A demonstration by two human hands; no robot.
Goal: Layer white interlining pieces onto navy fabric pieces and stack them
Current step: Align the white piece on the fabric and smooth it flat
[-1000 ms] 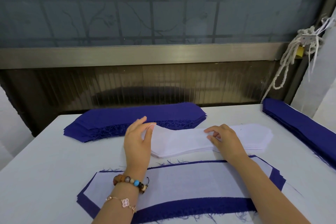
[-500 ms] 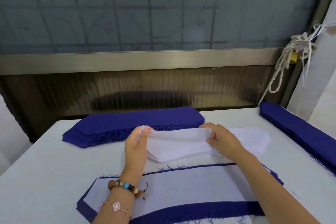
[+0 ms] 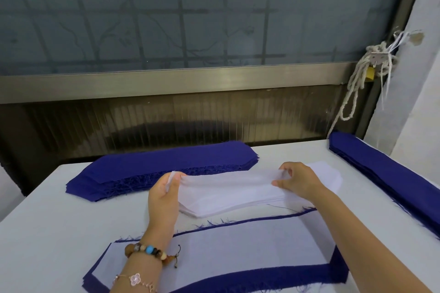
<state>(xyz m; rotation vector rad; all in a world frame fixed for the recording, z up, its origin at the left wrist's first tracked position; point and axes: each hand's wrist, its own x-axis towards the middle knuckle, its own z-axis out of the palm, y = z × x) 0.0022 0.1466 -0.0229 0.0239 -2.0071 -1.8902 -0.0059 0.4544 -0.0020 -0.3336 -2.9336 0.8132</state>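
Observation:
A stack of white interlining pieces (image 3: pixel 238 202) lies mid-table. Its top white piece (image 3: pixel 226 181) is lifted a little, stretched between my hands. My left hand (image 3: pixel 164 195) pinches its left end; my right hand (image 3: pixel 297 181) pinches it further right. In front of me lies a navy fabric piece (image 3: pixel 273 277) with a white interlining piece (image 3: pixel 238 247) laid on it, on top of more such layers. A stack of bare navy pieces (image 3: pixel 166 164) sits behind the white stack.
A second navy stack (image 3: pixel 390 173) runs along the table's right edge. The white table (image 3: pixel 47 233) ends at a metal-framed window wall behind. A knotted rope (image 3: pixel 359 74) hangs at the right of the frame.
Both hands have taken hold of the top white piece and raised it off the stack; a second ago the fingers only rested at its edges.

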